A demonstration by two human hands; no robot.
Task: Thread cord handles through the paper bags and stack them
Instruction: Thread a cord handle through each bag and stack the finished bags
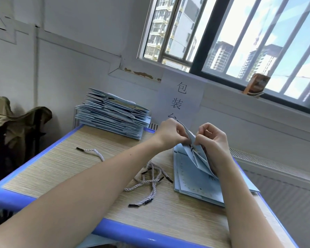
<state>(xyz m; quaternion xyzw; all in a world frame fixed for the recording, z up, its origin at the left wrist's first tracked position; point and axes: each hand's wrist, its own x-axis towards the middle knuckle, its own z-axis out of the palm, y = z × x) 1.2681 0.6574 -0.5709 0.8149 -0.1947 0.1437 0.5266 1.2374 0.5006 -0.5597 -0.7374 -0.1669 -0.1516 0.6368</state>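
Mid-threading: left hand point(170, 134) and right hand point(211, 138) both pinch the raised top edge of a pale blue paper bag point(195, 154) over the unthreaded pile, right side of bench point(64, 169). Next — likely pull the cord through, then move the bag to the finished stack point(113, 115), far left.

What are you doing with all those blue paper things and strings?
A person is putting cord handles on pale blue paper bags. The left hand and right hand both pinch the top of one bag, lifted off a flat pile. Loose cords wait on the table. Finished bags sit stacked at the back.
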